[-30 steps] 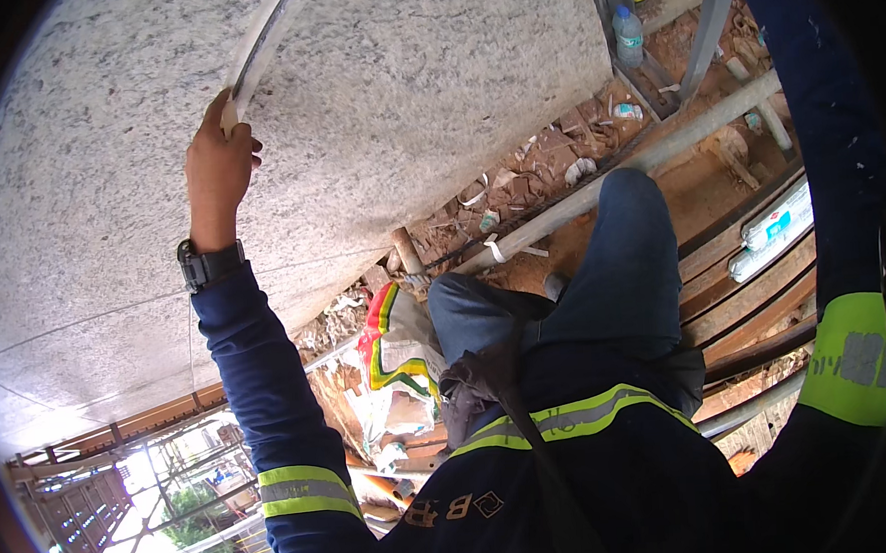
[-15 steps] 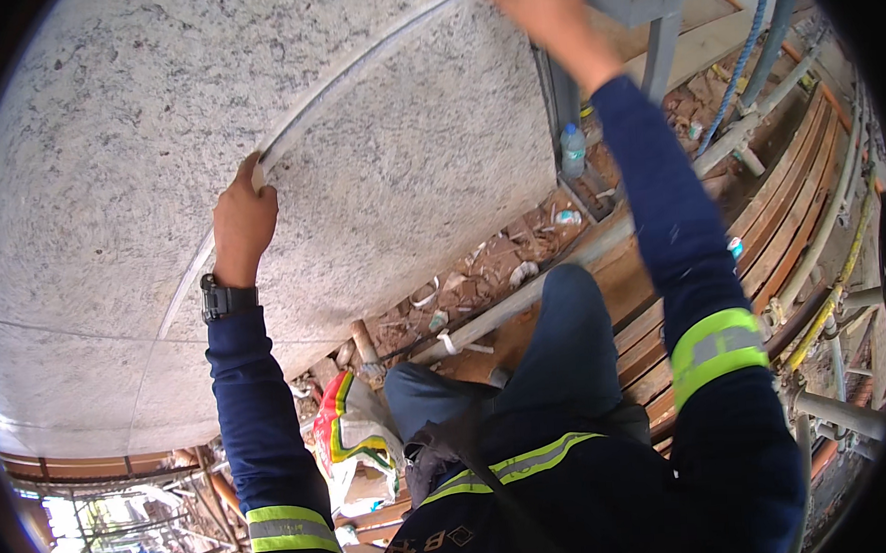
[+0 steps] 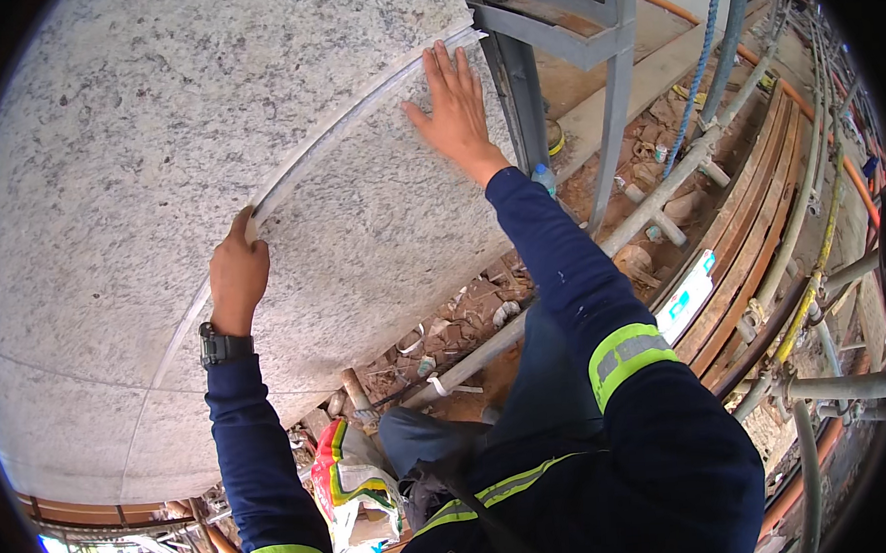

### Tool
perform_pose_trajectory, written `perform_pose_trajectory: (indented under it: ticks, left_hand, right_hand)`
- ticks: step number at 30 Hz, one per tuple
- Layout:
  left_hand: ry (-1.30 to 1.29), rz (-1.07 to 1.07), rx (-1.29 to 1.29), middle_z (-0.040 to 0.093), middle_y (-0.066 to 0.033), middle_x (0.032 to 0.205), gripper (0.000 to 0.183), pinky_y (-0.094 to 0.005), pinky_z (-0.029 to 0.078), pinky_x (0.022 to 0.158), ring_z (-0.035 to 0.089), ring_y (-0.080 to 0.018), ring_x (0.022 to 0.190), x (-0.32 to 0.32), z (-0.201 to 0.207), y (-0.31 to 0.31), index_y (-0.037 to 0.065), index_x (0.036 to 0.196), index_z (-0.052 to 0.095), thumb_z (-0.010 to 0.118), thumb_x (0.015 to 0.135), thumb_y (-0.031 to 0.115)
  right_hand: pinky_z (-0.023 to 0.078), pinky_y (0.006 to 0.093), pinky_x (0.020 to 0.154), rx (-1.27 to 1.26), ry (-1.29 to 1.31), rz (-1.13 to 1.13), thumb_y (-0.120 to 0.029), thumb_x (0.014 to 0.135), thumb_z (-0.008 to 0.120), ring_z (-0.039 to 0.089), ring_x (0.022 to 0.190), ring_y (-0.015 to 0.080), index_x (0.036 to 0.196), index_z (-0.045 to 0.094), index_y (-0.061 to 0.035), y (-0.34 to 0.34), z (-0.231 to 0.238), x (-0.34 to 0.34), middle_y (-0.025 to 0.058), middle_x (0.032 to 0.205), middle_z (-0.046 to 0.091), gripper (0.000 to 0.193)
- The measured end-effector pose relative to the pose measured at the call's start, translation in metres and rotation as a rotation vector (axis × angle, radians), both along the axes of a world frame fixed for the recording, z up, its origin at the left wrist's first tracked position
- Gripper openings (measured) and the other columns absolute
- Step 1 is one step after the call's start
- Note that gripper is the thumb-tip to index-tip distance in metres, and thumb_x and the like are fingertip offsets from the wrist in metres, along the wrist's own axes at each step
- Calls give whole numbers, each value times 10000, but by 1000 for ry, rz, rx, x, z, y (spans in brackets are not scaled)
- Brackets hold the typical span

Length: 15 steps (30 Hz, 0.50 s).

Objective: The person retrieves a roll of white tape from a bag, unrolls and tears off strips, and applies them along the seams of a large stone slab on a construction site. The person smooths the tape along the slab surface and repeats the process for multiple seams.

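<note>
A speckled grey-white stone wall [image 3: 380, 220] fills the left and middle of the head view. Along a curved joint in it runs a narrow strip of pale masking tape [image 3: 354, 114], its far end sticking out past the wall's edge. My left hand [image 3: 238, 282] is closed at the strip's middle, pinching a pale piece of the tape; whether it is a roll is hidden by the fingers. Near the far end my right hand [image 3: 455, 116] lies flat, fingers spread, fingertips at the strip. A dark watch [image 3: 224, 345] is on my left wrist.
Beside the wall's edge stands a grey steel frame [image 3: 614, 97], with a water bottle [image 3: 544, 179] at its foot. Rubble [image 3: 465, 320] lies along the wall's base. Scaffold pipes [image 3: 840, 386] and wooden planks [image 3: 752, 250] are at right. A colourful sack [image 3: 359, 491] stands near my knee.
My right hand has come down from the strip's far end and now lies flat beside it with fingers spread. My left hand stays at the strip. The whole view has shifted slightly.
</note>
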<state>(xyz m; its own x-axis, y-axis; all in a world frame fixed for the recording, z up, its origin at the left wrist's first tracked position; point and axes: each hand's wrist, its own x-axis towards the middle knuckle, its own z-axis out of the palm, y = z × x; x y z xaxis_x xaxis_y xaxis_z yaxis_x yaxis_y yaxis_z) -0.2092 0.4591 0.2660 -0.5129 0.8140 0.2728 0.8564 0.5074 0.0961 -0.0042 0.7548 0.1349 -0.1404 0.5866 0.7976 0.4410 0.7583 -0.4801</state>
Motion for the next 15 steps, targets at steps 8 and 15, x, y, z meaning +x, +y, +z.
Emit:
perform_pose_trajectory:
  ticks: [8, 15]
  left_hand:
    - [132, -68, 10, 707, -170, 721, 583, -422, 578, 624, 706, -272, 600, -25, -10, -6, 158, 1485, 536, 498, 908, 80]
    - [66, -5, -2, 704, -313, 976, 557, -566, 539, 834, 684, -488, 916, -11, -3, -3, 175, 1440, 569, 568, 883, 161]
  right_hand:
    - [214, 562, 1251, 17, -10, -29, -323, 945, 686, 193, 1561, 404, 1583, 355, -69, 29, 0, 26, 140, 1682, 283, 762]
    - [314, 538, 1201, 239, -90, 158, -218, 961, 676, 305, 1506, 388, 1519, 485, -108, -17, -12, 10, 143, 1572, 424, 600]
